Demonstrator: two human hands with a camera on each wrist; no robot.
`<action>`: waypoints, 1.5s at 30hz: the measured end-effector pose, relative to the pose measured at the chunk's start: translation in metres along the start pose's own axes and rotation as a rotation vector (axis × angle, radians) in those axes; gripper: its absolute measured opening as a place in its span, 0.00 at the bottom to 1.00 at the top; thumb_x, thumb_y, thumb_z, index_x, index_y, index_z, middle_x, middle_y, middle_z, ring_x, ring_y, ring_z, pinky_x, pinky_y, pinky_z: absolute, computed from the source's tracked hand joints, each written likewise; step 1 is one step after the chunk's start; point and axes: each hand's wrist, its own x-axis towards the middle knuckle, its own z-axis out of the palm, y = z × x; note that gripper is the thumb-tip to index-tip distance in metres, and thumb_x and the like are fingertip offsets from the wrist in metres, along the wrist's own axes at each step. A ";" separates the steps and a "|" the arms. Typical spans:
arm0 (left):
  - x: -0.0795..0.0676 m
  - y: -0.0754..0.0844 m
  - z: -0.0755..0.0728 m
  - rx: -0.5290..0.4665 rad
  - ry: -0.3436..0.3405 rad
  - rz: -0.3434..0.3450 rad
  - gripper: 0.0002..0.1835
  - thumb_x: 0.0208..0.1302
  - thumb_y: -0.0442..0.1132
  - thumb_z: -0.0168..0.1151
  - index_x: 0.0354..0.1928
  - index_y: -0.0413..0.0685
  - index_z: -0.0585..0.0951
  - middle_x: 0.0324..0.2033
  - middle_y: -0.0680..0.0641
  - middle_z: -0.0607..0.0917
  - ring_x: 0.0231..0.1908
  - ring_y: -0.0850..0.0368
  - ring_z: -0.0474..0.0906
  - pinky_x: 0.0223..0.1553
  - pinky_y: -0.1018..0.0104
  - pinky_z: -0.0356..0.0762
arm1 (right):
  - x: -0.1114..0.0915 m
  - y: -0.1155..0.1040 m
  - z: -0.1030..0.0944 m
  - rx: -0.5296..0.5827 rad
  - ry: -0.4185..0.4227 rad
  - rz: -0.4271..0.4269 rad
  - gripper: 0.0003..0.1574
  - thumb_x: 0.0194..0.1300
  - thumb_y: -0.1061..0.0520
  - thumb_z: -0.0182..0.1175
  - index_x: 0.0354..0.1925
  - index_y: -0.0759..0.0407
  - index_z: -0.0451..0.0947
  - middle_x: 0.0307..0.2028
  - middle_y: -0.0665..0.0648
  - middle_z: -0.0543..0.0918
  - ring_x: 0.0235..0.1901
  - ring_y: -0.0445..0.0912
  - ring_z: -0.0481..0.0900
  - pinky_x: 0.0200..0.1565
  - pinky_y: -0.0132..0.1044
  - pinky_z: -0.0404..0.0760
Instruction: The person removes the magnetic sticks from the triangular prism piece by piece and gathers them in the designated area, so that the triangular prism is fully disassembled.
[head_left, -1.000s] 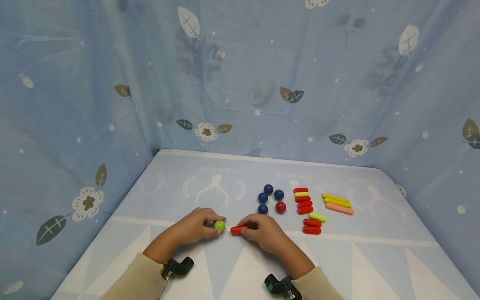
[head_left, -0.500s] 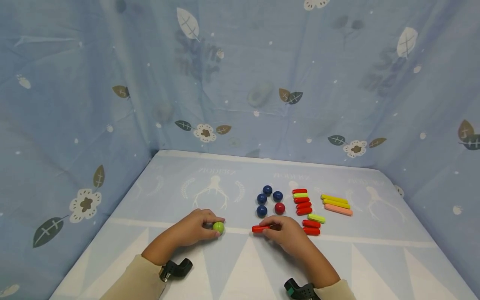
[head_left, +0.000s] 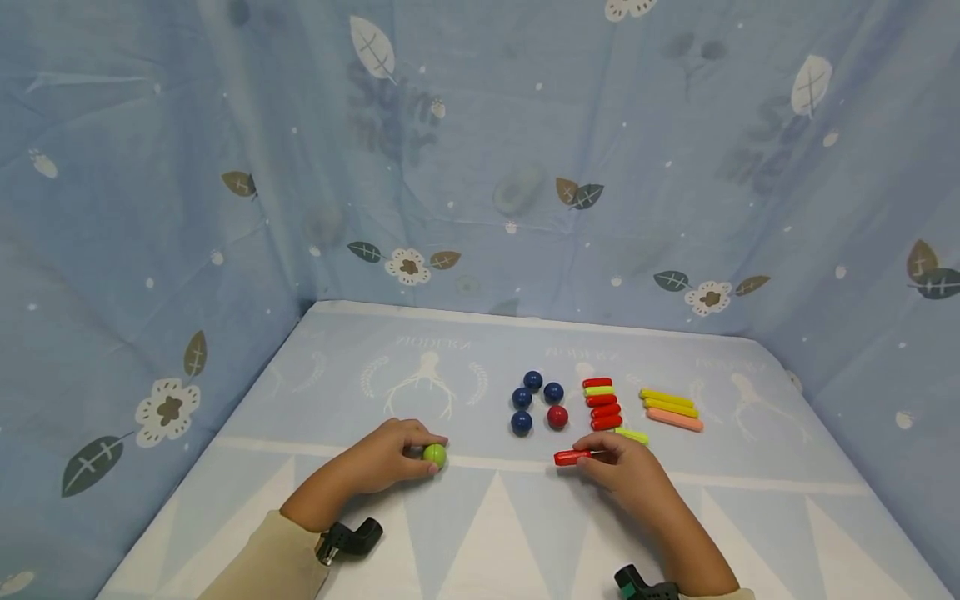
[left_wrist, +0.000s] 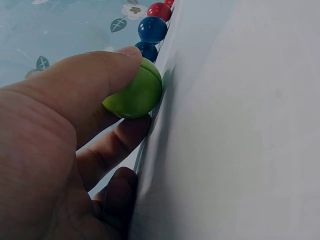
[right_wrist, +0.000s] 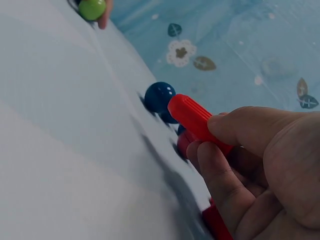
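Note:
My left hand (head_left: 386, 458) pinches a glossy green ball (head_left: 434, 455) on the table. In the left wrist view the thumb lies across the top of the green ball (left_wrist: 137, 92), and a seam line shows on it. My right hand (head_left: 630, 473) holds a short red ridged plastic stick (head_left: 570, 457) by one end, its free end pointing left. Thumb and fingers pinch the red stick (right_wrist: 192, 117) in the right wrist view, above the table. Several blue balls (head_left: 522, 422) and a red ball (head_left: 557, 417) lie beyond, between the hands.
A column of short red sticks (head_left: 604, 411) with a yellow-green stick (head_left: 599, 391) stands right of the balls. Another yellow-green stick (head_left: 633, 435) is partly behind my right hand. Farther right lie longer yellow sticks (head_left: 670, 403) and an orange stick (head_left: 675, 419). A patterned curtain (head_left: 480, 167) encloses the table.
My right hand has carried the red stick to the right, away from the green ball, and now covers two red sticks lying there. My left hand keeps its hold in place.

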 end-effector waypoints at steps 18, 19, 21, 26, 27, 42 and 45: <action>0.000 0.002 -0.001 0.010 -0.008 -0.002 0.27 0.67 0.53 0.72 0.66 0.55 0.83 0.47 0.60 0.84 0.50 0.59 0.75 0.55 0.55 0.73 | -0.011 0.025 -0.040 -0.092 0.062 0.116 0.20 0.67 0.48 0.73 0.55 0.52 0.85 0.55 0.58 0.84 0.47 0.52 0.77 0.37 0.37 0.79; 0.000 0.002 -0.001 0.008 -0.009 -0.003 0.27 0.67 0.53 0.72 0.66 0.55 0.83 0.47 0.60 0.84 0.50 0.59 0.75 0.55 0.55 0.72 | -0.011 0.026 -0.041 -0.102 0.067 0.123 0.20 0.67 0.48 0.72 0.54 0.52 0.85 0.54 0.58 0.85 0.46 0.52 0.76 0.37 0.38 0.79; 0.000 0.001 -0.001 0.009 -0.006 -0.004 0.27 0.67 0.53 0.72 0.66 0.55 0.83 0.47 0.60 0.84 0.51 0.58 0.75 0.56 0.54 0.72 | -0.011 0.027 -0.042 -0.115 0.077 0.122 0.19 0.68 0.48 0.72 0.53 0.52 0.85 0.51 0.57 0.85 0.45 0.52 0.76 0.37 0.38 0.78; 0.000 0.001 -0.002 0.007 -0.004 -0.008 0.27 0.67 0.52 0.72 0.66 0.55 0.83 0.47 0.59 0.84 0.50 0.59 0.75 0.55 0.54 0.73 | -0.011 0.027 -0.043 -0.111 0.084 0.122 0.19 0.67 0.48 0.73 0.53 0.53 0.85 0.49 0.56 0.86 0.45 0.51 0.77 0.38 0.38 0.78; 0.000 0.001 -0.002 0.007 -0.005 -0.011 0.27 0.67 0.52 0.72 0.66 0.55 0.83 0.47 0.59 0.84 0.50 0.58 0.75 0.56 0.54 0.72 | -0.011 0.027 -0.044 -0.104 0.081 0.132 0.19 0.67 0.48 0.73 0.53 0.53 0.85 0.49 0.56 0.86 0.44 0.51 0.77 0.38 0.38 0.78; 0.000 0.002 0.000 0.008 0.000 -0.023 0.26 0.67 0.53 0.72 0.65 0.56 0.83 0.47 0.60 0.84 0.51 0.58 0.74 0.56 0.54 0.72 | -0.010 0.040 -0.046 -0.135 0.068 0.127 0.15 0.68 0.53 0.72 0.50 0.56 0.83 0.43 0.55 0.84 0.37 0.49 0.77 0.34 0.38 0.78; 0.000 0.002 0.000 0.015 0.001 -0.029 0.26 0.67 0.53 0.72 0.65 0.57 0.83 0.47 0.60 0.84 0.52 0.58 0.74 0.56 0.54 0.72 | -0.010 0.040 -0.045 -0.152 0.067 0.119 0.15 0.68 0.54 0.72 0.50 0.56 0.83 0.43 0.55 0.84 0.38 0.49 0.77 0.35 0.37 0.77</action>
